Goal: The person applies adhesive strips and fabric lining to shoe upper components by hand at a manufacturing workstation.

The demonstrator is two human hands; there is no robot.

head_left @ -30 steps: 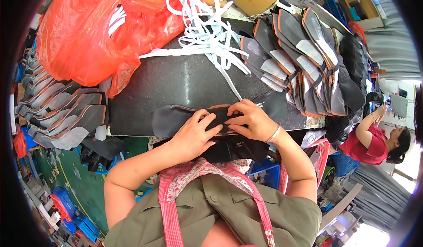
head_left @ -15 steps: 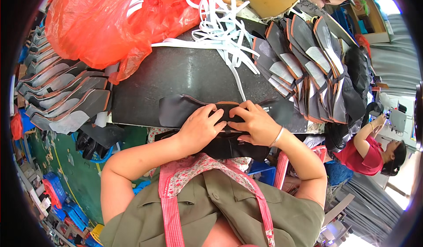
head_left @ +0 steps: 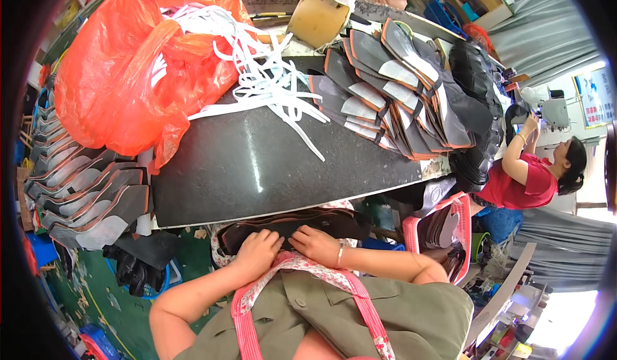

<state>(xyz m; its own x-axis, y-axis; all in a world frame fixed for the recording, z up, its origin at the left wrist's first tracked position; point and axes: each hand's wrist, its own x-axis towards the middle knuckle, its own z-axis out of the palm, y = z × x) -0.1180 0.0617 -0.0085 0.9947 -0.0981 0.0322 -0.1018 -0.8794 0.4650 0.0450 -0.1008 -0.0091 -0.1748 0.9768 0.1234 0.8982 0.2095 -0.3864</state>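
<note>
A dark counter (head_left: pixel 257 167) stretches just beyond the left hand (head_left: pixel 257 252) and right hand (head_left: pixel 316 244). On its far left corner sits a bulging orange plastic bag (head_left: pixel 122 71), with loose white strips (head_left: pixel 263 80) spilling from it across the top. Far right of the hands, fanned dark cut pieces with pale patches (head_left: pixel 398 96) overlap in a stack. Left of the hands, similar grey pieces (head_left: pixel 90 193) lie in rows. A pink crate (head_left: pixel 443 225) stands right of the hands, and beyond it sits a person in a red shirt (head_left: pixel 524 183).
</note>
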